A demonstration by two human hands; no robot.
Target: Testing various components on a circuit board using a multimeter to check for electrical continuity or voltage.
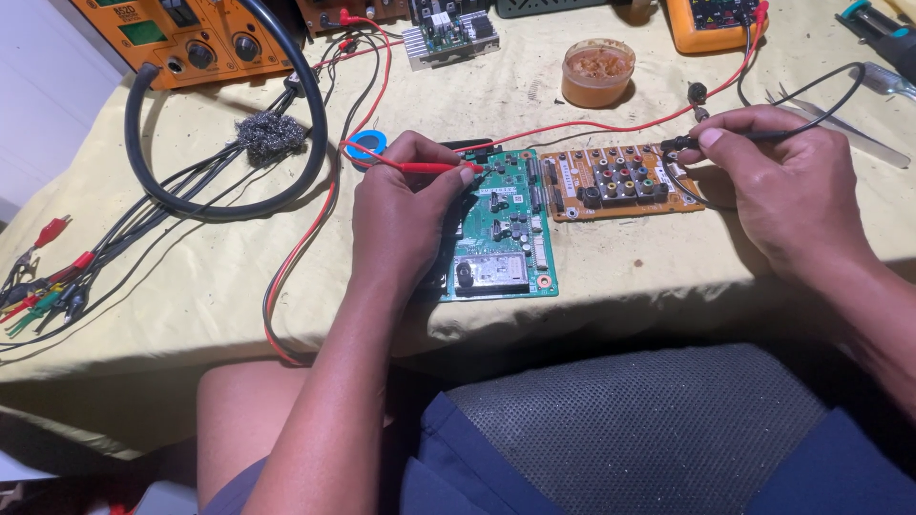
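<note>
A green circuit board [506, 238] lies on the yellow cloth, joined on its right to an orange board [615, 181] with rows of round connectors. My left hand [401, 205] pinches a red test probe [429, 168], its tip touching the top of the green board. My right hand [782, 181] holds a black test probe [682, 145] with its tip at the right end of the orange board. Red and black leads run from the probes toward the back of the table.
An orange meter [716, 24] sits at the back right and an orange bench instrument [191, 38] at the back left. A round tub of brown paste [597, 72], a steel-wool ball [270, 133], a blue solder spool [367, 145], a thick black cable loop [229, 205] and clip leads [48, 281] lie around.
</note>
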